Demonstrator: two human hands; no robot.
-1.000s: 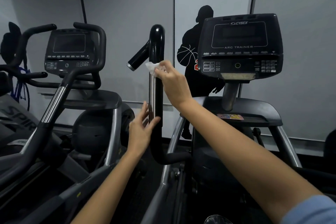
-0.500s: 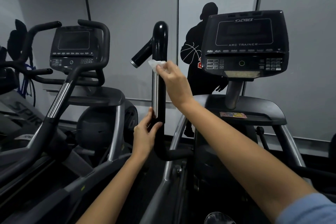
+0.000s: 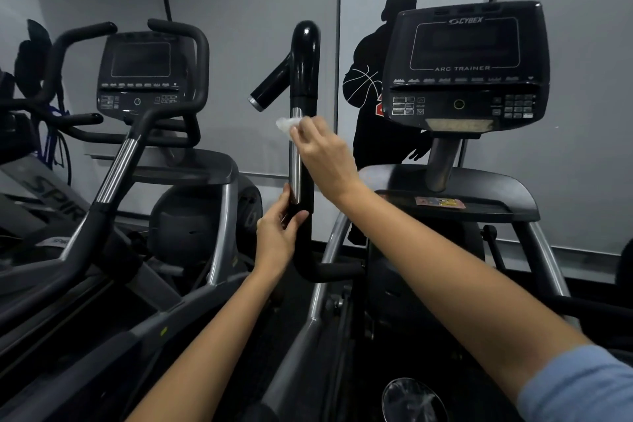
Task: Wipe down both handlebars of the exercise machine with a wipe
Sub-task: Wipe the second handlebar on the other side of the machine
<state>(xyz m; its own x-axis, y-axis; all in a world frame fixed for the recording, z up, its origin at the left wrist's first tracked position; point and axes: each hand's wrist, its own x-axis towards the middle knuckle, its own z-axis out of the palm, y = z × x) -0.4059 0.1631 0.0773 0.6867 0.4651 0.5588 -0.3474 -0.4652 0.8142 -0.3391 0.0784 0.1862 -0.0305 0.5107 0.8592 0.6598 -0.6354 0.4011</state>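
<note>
An upright black handlebar (image 3: pixel 304 79) of the Cybex machine stands in the middle, with a side stub at its upper left and a silver strip down its shaft. My right hand (image 3: pixel 323 154) pinches a small white wipe (image 3: pixel 285 123) against the shaft just below the black grip. Lower down, my left hand (image 3: pixel 279 233) grips the shaft near its bend, thumb on the right side. The machine's console (image 3: pixel 462 68) sits to the right. Its other handlebar is out of view.
A second exercise machine with its own console (image 3: pixel 140 75) and curved black bars (image 3: pixel 113 164) stands close on the left. Grey wall panels with a dark basketball-player silhouette (image 3: pixel 376 86) lie behind. A round cup holder (image 3: pixel 411 397) shows at the bottom.
My right hand with the wipe has stayed at the top of the silver strip, shifting only slightly. My left hand's fingers have closed more firmly around the lower shaft.
</note>
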